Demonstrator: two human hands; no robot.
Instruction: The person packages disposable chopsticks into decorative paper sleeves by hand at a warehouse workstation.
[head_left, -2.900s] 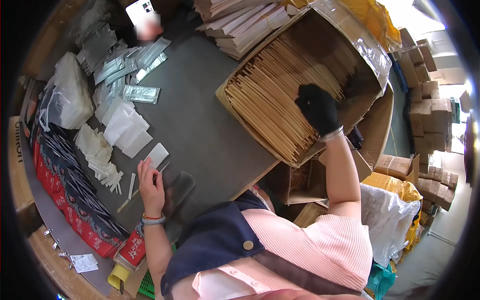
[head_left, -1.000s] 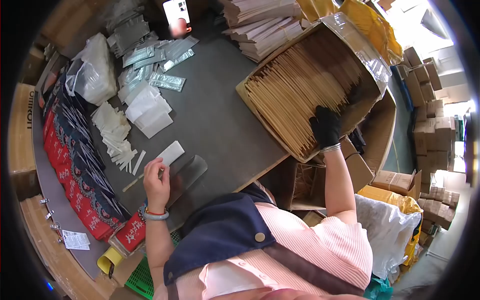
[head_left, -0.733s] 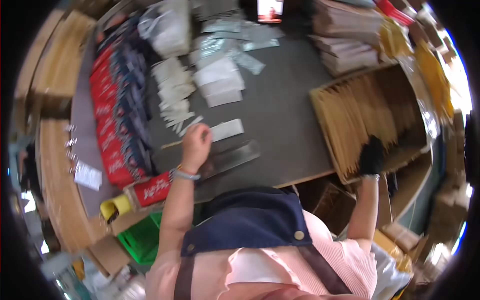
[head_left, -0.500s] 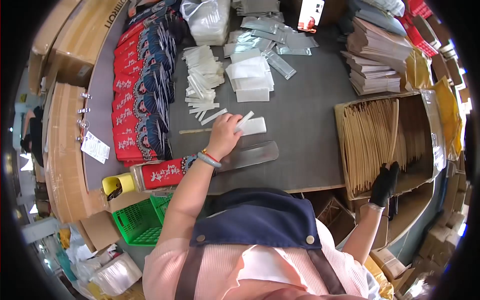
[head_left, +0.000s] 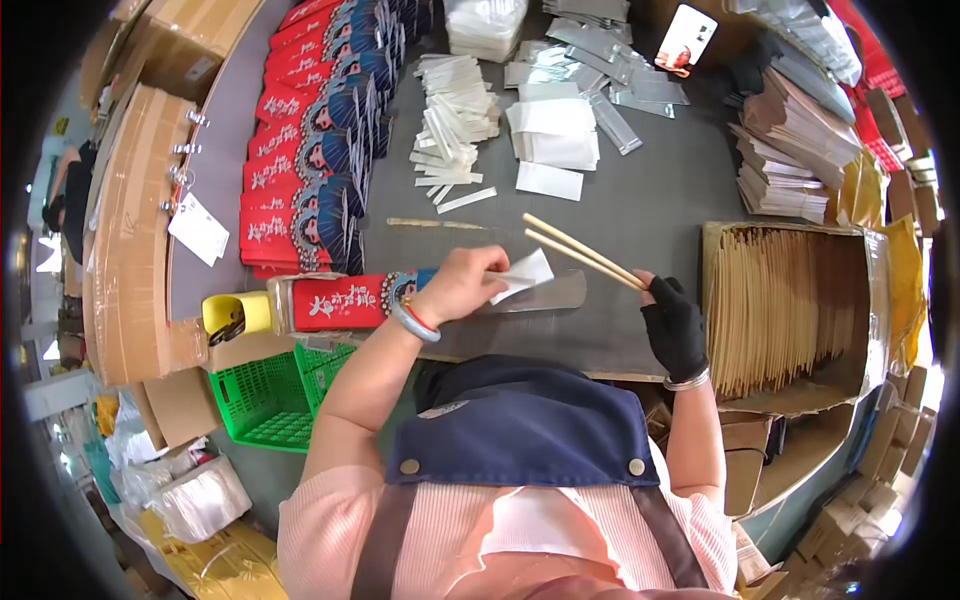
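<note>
A white folded napkin [head_left: 530,274] is pinched in the fingers of my left hand [head_left: 462,287], near the table's front edge. Beneath and beside it lies a clear plastic sleeve [head_left: 568,292], partly covered by the hand and napkin. My right hand [head_left: 676,328], in a black fingerless glove, grips a pair of pale wooden chopsticks [head_left: 585,254] by one end. Their other ends point up and left over the table. To the left of my left hand is a red printed sleeve stack [head_left: 340,302] in a holder.
An open carton [head_left: 712,300] packed with chopsticks stands at right. White strips [head_left: 455,120], white napkins [head_left: 553,132] and clear sleeves [head_left: 625,70] lie at the back. Rows of red printed sleeves [head_left: 285,150] line the left. A green basket [head_left: 262,400] sits below the edge.
My right hand has come from the carton to the table with two chopsticks. My left hand has moved towards me, lifting the white napkin off the table. The camera view has shifted.
</note>
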